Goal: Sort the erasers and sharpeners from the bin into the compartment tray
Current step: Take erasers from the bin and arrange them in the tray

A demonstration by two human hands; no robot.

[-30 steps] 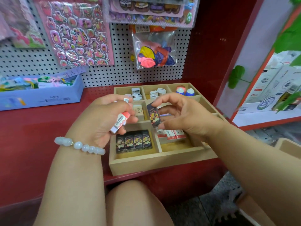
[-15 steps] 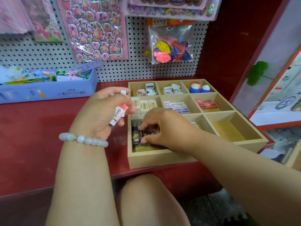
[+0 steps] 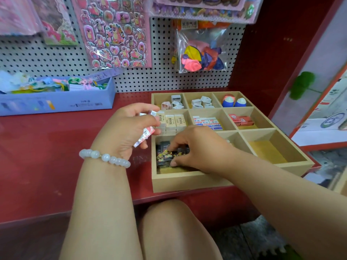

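A wooden compartment tray [image 3: 189, 182] sits on the red shelf. My right hand [image 3: 195, 147] reaches into its front left compartment, and its fingertips pinch a black eraser [image 3: 165, 153] among the black erasers lying there. My left hand [image 3: 127, 130] hovers at the tray's left edge and grips a pink-and-white eraser [image 3: 144, 136], with another small white piece at its fingertips. The back compartments hold white sharpeners [image 3: 201, 103] and blue egg-shaped ones [image 3: 234, 101]. The middle row holds cream erasers [image 3: 174, 121], blue-and-white erasers [image 3: 208, 122] and red erasers [image 3: 241, 120].
The tray's front right compartment [image 3: 268, 151] holds nothing. A blue box [image 3: 56, 102] of colourful items stands at the back left. Sticker sheets [image 3: 114, 32] and a balloon bag [image 3: 202, 55] hang on the pegboard. A red side wall [image 3: 272, 53] closes the right.
My right hand carried the black eraser from mid-air down into the front left compartment and now stays there. My left hand still holds the pink-and-white eraser. The camera shifted left.
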